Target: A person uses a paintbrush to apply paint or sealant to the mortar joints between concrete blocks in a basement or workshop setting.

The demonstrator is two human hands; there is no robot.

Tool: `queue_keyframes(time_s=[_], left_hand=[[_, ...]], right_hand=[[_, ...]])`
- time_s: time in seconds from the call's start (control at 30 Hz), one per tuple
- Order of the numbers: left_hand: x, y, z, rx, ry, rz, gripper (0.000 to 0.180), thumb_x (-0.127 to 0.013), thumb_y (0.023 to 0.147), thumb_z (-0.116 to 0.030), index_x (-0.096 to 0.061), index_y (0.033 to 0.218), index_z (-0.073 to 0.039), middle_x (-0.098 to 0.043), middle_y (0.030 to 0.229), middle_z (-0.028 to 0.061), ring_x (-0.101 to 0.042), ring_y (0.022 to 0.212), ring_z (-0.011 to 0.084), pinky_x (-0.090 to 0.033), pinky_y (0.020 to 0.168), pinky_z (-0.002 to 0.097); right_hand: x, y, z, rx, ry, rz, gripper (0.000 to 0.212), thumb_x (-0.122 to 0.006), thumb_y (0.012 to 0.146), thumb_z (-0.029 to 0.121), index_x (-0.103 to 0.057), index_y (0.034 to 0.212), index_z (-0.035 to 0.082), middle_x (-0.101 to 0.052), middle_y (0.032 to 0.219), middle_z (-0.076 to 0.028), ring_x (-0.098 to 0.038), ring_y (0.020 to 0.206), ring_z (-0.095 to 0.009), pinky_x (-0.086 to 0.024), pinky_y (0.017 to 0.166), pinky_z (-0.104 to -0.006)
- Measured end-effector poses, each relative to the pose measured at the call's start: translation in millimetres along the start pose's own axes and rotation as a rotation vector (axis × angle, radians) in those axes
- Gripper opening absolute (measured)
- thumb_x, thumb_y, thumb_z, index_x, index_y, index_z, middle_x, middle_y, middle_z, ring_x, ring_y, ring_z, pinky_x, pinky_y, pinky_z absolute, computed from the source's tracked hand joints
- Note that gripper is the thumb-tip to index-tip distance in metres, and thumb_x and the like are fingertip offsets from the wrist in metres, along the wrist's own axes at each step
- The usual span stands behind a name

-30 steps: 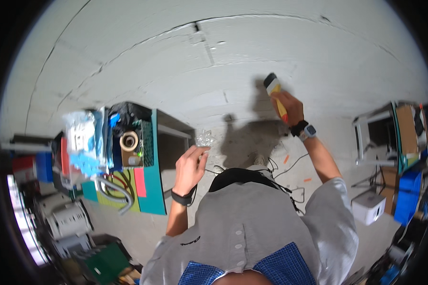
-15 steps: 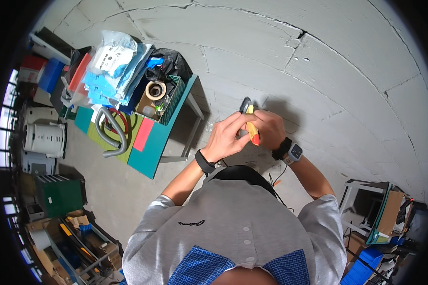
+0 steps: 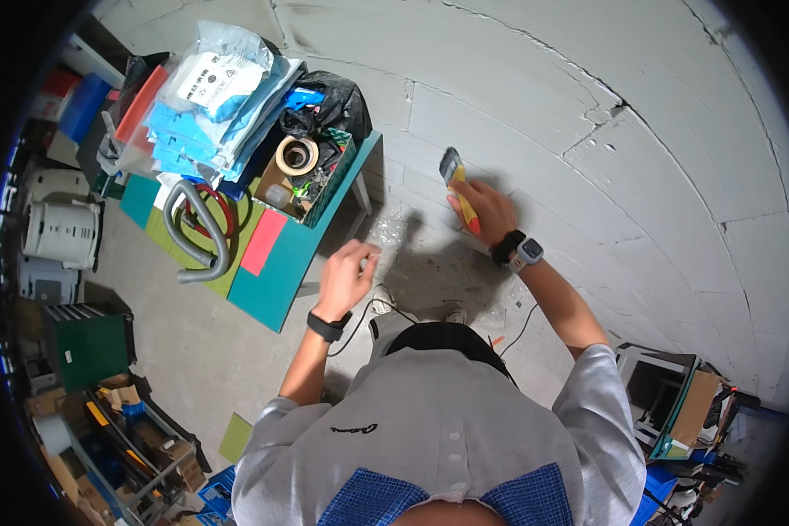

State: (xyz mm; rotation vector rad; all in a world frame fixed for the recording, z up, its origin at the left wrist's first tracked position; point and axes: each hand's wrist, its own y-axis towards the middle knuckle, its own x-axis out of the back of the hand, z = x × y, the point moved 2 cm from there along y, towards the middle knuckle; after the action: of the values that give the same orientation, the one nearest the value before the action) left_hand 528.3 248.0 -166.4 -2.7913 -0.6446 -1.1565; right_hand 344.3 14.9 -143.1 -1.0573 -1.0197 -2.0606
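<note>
My right hand [image 3: 491, 210] is closed round the yellow handle of a paintbrush [image 3: 458, 184]. The brush has a red handle end and dark bristles, which point up toward the grey block wall [image 3: 535, 114]. Its bristle end is close to the wall; whether they touch I cannot tell. Apart from the brush, my left hand [image 3: 346, 280] hangs with curled fingers beside the edge of the green table [image 3: 267, 298], and I see nothing in it.
On the table are blue plastic packages [image 3: 206, 131], a patterned box [image 3: 329, 188] holding a tape roll, a black bag [image 3: 337, 101] and a bent grey hose [image 3: 184, 241]. A dark cable [image 3: 359, 324] trails near my feet. A metal-framed stand [image 3: 657, 386] is at the right.
My left hand has come off the brush and moved left and down toward the table. My right hand has raised the brush slightly, still gripping it.
</note>
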Motion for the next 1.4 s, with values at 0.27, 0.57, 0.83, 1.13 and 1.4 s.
queue_keyframes(time_s=[0.27,0.57,0.83,1.13,1.4], left_hand=[[7,-36,113,0.19,0.21,-0.003,0.013,-0.072,0.089,-0.012,-0.077,0.102,-0.011,-0.073,0.107,0.0107,-0.07,0.096,0.0326,-0.055,0.082,0.0435],[8,-2,146,0.124,0.12,-0.007,0.017,-0.072,0.087,-0.009,-0.076,0.104,-0.01,-0.072,0.12,0.0138,-0.067,0.111,0.0366,-0.054,0.094,0.0445],[10,21,145,0.067,0.024,0.088,0.014,-0.069,0.091,-0.009,-0.075,0.104,-0.009,-0.072,0.12,0.0125,-0.067,0.109,0.0384,-0.055,0.09,0.0442],[12,34,140,0.004,-0.036,0.138,0.015,-0.068,0.092,-0.008,-0.074,0.106,-0.007,-0.072,0.118,0.0148,-0.068,0.106,0.0396,-0.055,0.09,0.0431],[15,40,125,0.008,-0.061,0.169,0.014,-0.063,0.095,-0.006,-0.074,0.104,-0.004,-0.072,0.115,0.017,-0.068,0.105,0.0409,-0.055,0.089,0.0453]], right_hand=[[-53,83,-7,0.048,-0.067,0.013,0.025,-0.067,0.098,0.023,-0.065,0.123,0.017,-0.07,0.098,-0.008,-0.069,0.081,-0.033,-0.054,0.064,-0.043],[-70,95,-13,-0.133,-0.276,-0.053,0.024,-0.062,0.099,0.019,-0.065,0.122,0.02,-0.066,0.102,-0.004,-0.067,0.071,-0.03,-0.054,0.066,-0.0428],[-67,62,-16,-0.132,-0.294,-0.036,0.038,-0.065,0.091,0.009,-0.062,0.127,0.02,-0.066,0.104,-0.004,-0.069,0.076,-0.029,-0.057,0.066,-0.0403],[-52,60,-28,-0.238,-0.394,-0.036,0.031,-0.064,0.096,0.014,-0.065,0.125,0.023,-0.067,0.108,-0.001,-0.07,0.071,-0.027,-0.056,0.058,-0.0376],[-13,-3,-35,-0.323,-0.466,-0.132,0.019,-0.063,0.099,0.021,-0.07,0.117,0.022,-0.064,0.099,-0.002,-0.07,0.068,-0.026,-0.055,0.054,-0.0396]])
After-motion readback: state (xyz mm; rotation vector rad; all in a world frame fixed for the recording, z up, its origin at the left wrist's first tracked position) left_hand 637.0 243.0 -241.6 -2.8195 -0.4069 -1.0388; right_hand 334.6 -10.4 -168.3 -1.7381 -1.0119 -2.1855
